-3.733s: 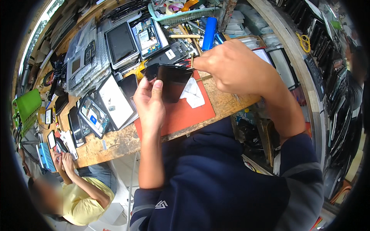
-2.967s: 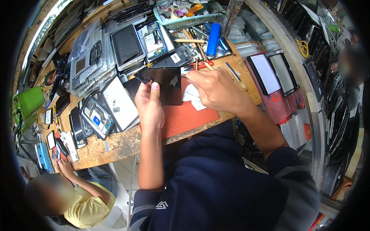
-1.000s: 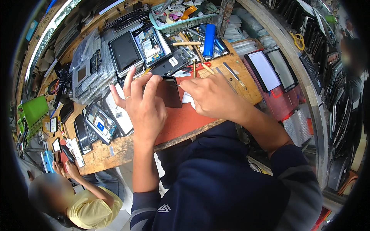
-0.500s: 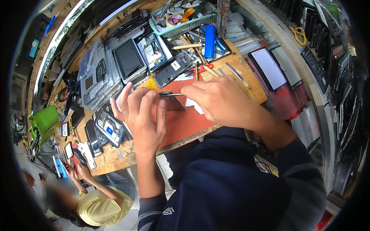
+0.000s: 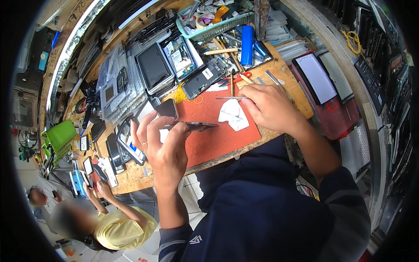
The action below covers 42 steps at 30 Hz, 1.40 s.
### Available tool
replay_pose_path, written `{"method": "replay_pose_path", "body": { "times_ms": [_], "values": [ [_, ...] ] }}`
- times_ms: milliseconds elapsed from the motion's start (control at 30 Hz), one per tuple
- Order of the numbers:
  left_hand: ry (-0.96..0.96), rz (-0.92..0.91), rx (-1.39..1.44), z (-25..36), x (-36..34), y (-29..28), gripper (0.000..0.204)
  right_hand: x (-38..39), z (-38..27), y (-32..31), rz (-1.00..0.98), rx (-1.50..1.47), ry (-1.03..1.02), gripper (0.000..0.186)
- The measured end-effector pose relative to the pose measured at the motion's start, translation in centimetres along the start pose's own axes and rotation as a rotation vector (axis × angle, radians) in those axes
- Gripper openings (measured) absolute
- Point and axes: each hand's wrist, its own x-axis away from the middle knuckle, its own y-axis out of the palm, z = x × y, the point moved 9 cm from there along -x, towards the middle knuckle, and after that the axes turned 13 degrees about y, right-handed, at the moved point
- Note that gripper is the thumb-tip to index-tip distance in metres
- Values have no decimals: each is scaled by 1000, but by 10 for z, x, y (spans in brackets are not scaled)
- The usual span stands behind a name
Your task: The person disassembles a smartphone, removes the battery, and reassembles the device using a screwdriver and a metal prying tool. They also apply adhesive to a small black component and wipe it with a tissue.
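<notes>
My left hand [image 5: 163,146] is over the left part of the red mat [image 5: 209,148], thumb and fingers pinched on a thin dark flat part [image 5: 203,126] seen nearly edge-on. It looks like a phone part; its exact kind is not clear. My right hand [image 5: 273,109] is closed on a slim metal tool [image 5: 228,98] that points left above the mat, apart from the dark part. Below the tool's tip lies a crumpled white paper [image 5: 233,117]. Beside my left fingers is a dark-faced phone [image 5: 166,109]. My right fingers hide the tool's rear end.
Behind the mat lie a phone back shell [image 5: 204,78], red-handled pliers [image 5: 235,80] and a blue cylinder [image 5: 247,46]. Bubble-wrapped parts [image 5: 124,98] are piled left, near opened tablets [image 5: 153,67]. A co-worker in a yellow shirt [image 5: 120,233] handles something at the lower left.
My right hand has drawn the metal tool away to the right from the dark part. My left hand has lowered and tilted that part. More of the white paper shows.
</notes>
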Motion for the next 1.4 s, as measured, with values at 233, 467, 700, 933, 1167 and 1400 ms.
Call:
{"method": "replay_pose_path", "body": {
  "times_ms": [233, 467, 700, 933, 1167, 1400],
  "values": [
    [20, -34, -81, 4, 7, -7, 14, -12, 29, 29, 33, 132, 26, 9],
    [73, 14, -82, 9, 11, -8, 13, -14, 25, 30, 4, 118, 46, 12],
    [35, -5, -131, 8, 13, -5, 12, -12, 11, 10, -90, -452, 149, 5],
    [10, -2, -115, 5, 14, -4, 9, -20, -12, 42, -32, -196, -13, 8],
    [-49, -18, -101, 4, 16, -2, 10, 13, -63, -38, 179, -620, -240, 16],
    [-3, -35, -28, 2, 11, -1, 20, 22, -110, -29, 131, -501, -366, 23]
  ]
}}
